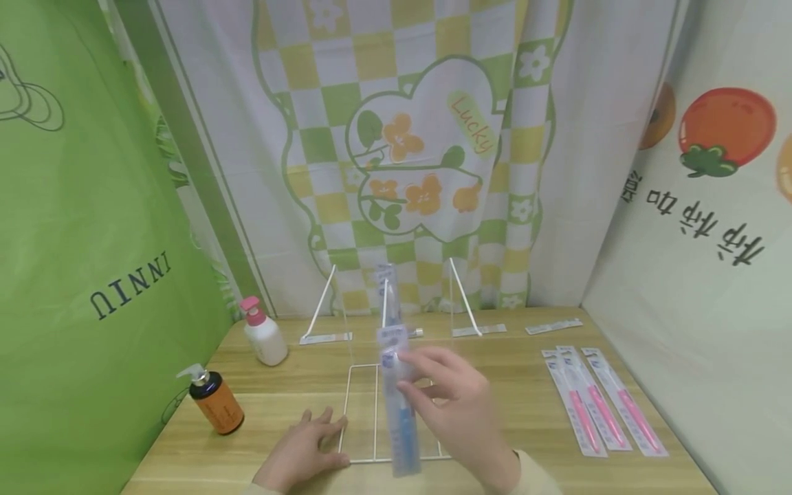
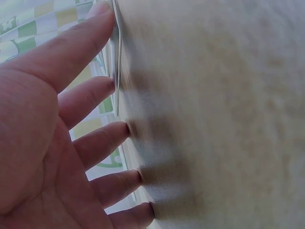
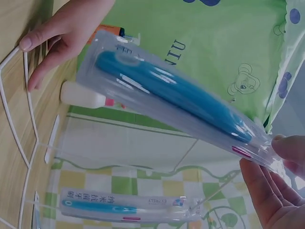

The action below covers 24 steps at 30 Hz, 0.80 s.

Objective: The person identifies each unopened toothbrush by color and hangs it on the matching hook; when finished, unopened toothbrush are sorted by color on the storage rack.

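My right hand (image 1: 454,409) pinches a blue toothbrush in a clear blister pack (image 1: 405,433) near its upper end, above the base of a white wire rack (image 1: 375,419). The right wrist view shows the pack's blue handle (image 3: 176,98) pointing away from the thumb and fingers. Behind it, a second packed blue toothbrush (image 3: 128,206) hangs from the rack's middle prong. Spread on the tabletop, my left hand (image 1: 303,447) touches the left side of the rack's base with thumb and fingertip; its other fingertips (image 2: 131,181) rest on the wood.
Three packed pink toothbrushes (image 1: 596,405) lie on the right of the table. On the left stand an orange-labelled pump bottle (image 1: 219,405) and a white pump bottle with a pink top (image 1: 267,340). Narrow pale strips (image 1: 553,326) lie along the back edge, before a checked curtain (image 1: 421,137).
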{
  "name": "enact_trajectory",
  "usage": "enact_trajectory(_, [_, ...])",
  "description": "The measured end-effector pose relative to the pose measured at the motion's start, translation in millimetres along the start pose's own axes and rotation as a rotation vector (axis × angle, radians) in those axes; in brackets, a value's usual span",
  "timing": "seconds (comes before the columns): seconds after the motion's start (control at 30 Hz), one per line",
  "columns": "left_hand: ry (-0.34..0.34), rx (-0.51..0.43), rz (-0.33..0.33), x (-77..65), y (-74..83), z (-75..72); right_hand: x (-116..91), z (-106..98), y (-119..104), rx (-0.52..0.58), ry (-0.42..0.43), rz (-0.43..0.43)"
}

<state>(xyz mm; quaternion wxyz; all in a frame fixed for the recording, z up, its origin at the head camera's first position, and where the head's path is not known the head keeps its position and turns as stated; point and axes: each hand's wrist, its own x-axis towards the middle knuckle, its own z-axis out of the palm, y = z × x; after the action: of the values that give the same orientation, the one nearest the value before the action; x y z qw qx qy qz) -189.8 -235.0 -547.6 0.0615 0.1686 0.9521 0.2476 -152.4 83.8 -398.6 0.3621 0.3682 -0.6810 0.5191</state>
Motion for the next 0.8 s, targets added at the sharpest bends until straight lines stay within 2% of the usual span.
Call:
enact_trajectory(0.33, [0.006, 0.008, 0.022, -0.9, 0.3, -1.0, -1, 16, 9, -0.019, 0.004, -0.061])
enact_trajectory(0.8, [0.004, -0.006, 0.03, -1.9, 1.6, -1.9, -2, 28, 32, -0.109, 0.042, -0.053])
